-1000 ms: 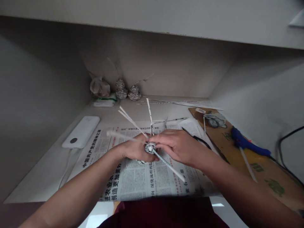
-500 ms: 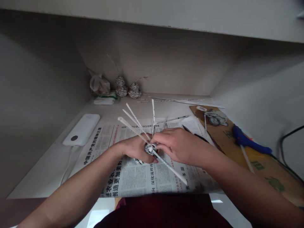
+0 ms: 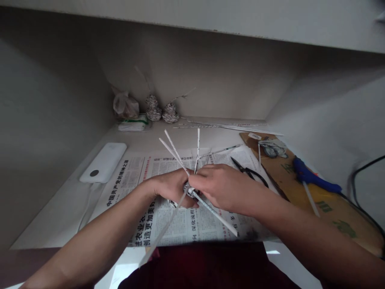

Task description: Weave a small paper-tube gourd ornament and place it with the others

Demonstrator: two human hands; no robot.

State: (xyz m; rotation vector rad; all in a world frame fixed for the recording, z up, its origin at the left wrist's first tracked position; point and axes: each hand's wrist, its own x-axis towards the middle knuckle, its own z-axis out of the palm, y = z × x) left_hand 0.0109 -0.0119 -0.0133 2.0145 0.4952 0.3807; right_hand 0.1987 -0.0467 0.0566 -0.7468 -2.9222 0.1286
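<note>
The woven paper piece is at the centre, above the newspaper. The left hand is closed around it. The right hand meets it from the other side, fingertips at its top; whether they pinch a strip cannot be told.

Change: 1 loose strip, blurred, now points toward the wearer; 0.5 s earlier it lay at the upper left. Judgement: this strip is being folded across the top as part of the weaving. The other 4 strips keep roughly their positions: 2 upper-left strips, 1 upright strip and 1 lower-right strip.

Surroundings: scissors lie just beyond the right wrist. A blue glue gun rests on cardboard at the right. A white power bank lies at the left. 2 woven gourd shapes stand at the back.

Obstruction: the hands hide most of the piece; the protruding strips crowd the finger area.
</note>
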